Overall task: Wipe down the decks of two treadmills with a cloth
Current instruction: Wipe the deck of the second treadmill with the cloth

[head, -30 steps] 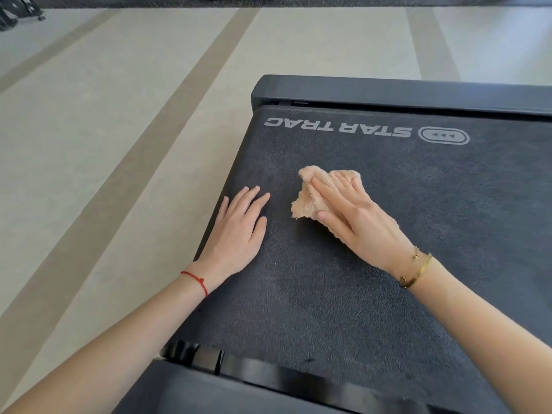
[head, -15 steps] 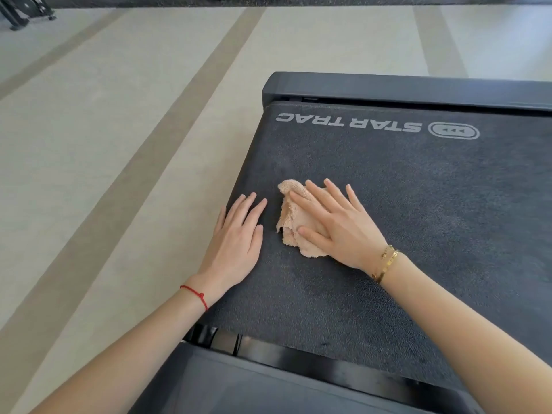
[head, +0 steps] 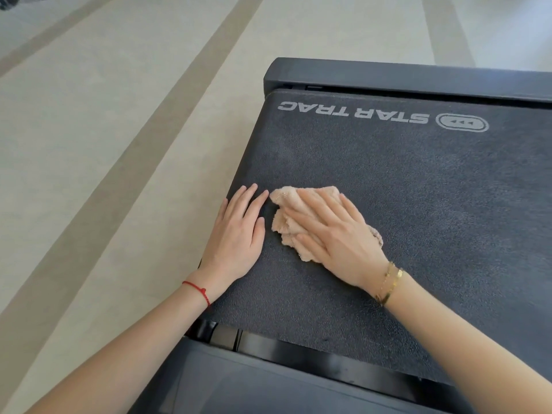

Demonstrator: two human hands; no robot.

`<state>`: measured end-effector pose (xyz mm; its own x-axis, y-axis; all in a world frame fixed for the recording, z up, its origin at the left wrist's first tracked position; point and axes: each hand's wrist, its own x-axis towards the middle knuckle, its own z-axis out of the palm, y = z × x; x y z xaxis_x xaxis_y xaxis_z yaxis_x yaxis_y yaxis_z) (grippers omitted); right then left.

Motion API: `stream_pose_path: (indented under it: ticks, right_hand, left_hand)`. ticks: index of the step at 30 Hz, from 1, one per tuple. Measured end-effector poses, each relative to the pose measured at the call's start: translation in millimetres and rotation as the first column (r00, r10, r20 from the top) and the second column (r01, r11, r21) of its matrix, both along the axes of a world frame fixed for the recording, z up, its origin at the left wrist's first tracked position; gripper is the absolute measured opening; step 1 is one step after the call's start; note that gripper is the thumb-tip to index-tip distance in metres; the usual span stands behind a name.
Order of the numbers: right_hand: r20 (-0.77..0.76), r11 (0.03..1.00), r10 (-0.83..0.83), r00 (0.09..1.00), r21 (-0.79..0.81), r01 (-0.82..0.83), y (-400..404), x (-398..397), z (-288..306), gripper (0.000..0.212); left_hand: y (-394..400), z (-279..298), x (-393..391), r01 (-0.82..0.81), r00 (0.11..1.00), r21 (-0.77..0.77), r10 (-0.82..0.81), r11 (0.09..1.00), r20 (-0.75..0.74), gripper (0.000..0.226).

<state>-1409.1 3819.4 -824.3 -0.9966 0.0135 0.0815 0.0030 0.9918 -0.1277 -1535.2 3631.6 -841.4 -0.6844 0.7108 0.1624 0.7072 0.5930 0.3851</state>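
A dark treadmill deck (head: 418,189) with white STAR TRAC lettering fills the right of the view. A crumpled beige cloth (head: 291,204) lies on the belt near its left edge. My right hand (head: 337,237) presses flat on the cloth, fingers spread over it. My left hand (head: 239,231) rests flat on the belt's left edge, palm down, fingers together, its fingertips almost touching the cloth. Only one treadmill is in view.
A black end cap (head: 403,76) crosses the far end of the deck. A black cover (head: 268,383) sits at the near end. Beige floor with darker stripes (head: 119,144) stretches to the left. Dark gym gear (head: 18,1) shows at the top left corner.
My right hand has slid the cloth leftward and toward me across the belt, up to my left hand. My left hand has stayed planted on the belt's edge.
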Motion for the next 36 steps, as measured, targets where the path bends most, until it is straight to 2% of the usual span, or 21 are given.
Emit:
stream_pose_path:
  ticks: [2, 5, 6, 10, 13, 17, 21, 24, 26, 30, 33, 36]
  right_hand:
    - [0.017, 0.998, -0.063, 0.998, 0.001, 0.063, 14.5, -13.6, 2.2, 0.053]
    - [0.047, 0.974, -0.196, 0.979, -0.102, 0.2, 27.7, -35.2, 7.2, 0.053]
    - [0.024, 0.975, -0.183, 0.983, -0.127, 0.184, 24.3, -36.1, 9.4, 0.052]
    - [-0.08, 0.99, 0.04, 0.996, -0.134, -0.05, -4.5, -0.8, 19.8, 0.049]
    - [-0.071, 0.981, 0.091, 0.993, -0.164, -0.102, -18.4, 36.9, 20.7, 0.048]
    - [-0.05, 0.986, 0.129, 0.99, -0.103, -0.134, -24.6, 64.8, 15.5, 0.048]
    - [0.04, 1.0, -0.006, 0.999, -0.022, 0.007, -17.2, 51.2, 10.5, 0.057]
    - [0.053, 0.978, -0.192, 0.98, -0.07, 0.195, -2.4, 18.6, 8.5, 0.059]
    - [0.01, 0.968, -0.225, 0.974, -0.11, 0.225, -2.2, 5.4, 10.5, 0.056]
    - [-0.116, 0.987, 0.009, 0.993, -0.156, -0.028, -29.4, 34.7, 19.7, 0.054]
    - [-0.081, 0.967, 0.184, 0.98, -0.162, -0.195, -53.8, 64.8, 15.6, 0.047]
    - [0.002, 0.966, 0.226, 0.974, -0.132, -0.224, -60.4, 65.0, 8.5, 0.047]
  left_hand:
    - [0.4, -0.4, 0.4, 0.001, 1.0, -0.009, -0.001, 1.0, -0.004, 0.049]
    - [-0.5, -0.1, 0.6, 0.004, 1.0, -0.017, -0.004, 1.0, -0.008, 0.049]
    - [-0.7, -0.1, 0.7, 0.004, 1.0, -0.017, -0.004, 1.0, -0.009, 0.049]
    - [-1.7, 0.3, 1.3, 0.006, 1.0, -0.028, -0.006, 1.0, -0.002, 0.049]
    - [-2.3, 0.6, 0.3, 0.016, 1.0, -0.029, -0.016, 0.999, 0.001, 0.05]
    - [-2.7, 0.2, -0.1, 0.013, 1.0, -0.042, -0.014, 0.999, -0.004, 0.05]
    - [-2.6, -0.3, 1.7, 0.008, 1.0, -0.059, -0.009, 0.998, -0.009, 0.05]
    - [-2.5, 0.6, 1.8, 0.005, 1.0, -0.062, -0.006, 0.998, -0.003, 0.05]
    - [-2.0, 1.9, 2.0, 0.014, 1.0, -0.052, -0.013, 0.999, 0.014, 0.05]
    - [-12.5, 4.6, 1.2, 0.04, 0.997, -0.007, -0.04, 0.999, 0.067, 0.048]
    - [-35.5, 3.8, 7.2, 0.061, 0.997, -0.006, -0.061, 0.998, 0.04, 0.047]
    - [-56.6, 3.7, 14.7, 0.058, 0.998, -0.02, -0.058, 0.998, 0.019, 0.047]
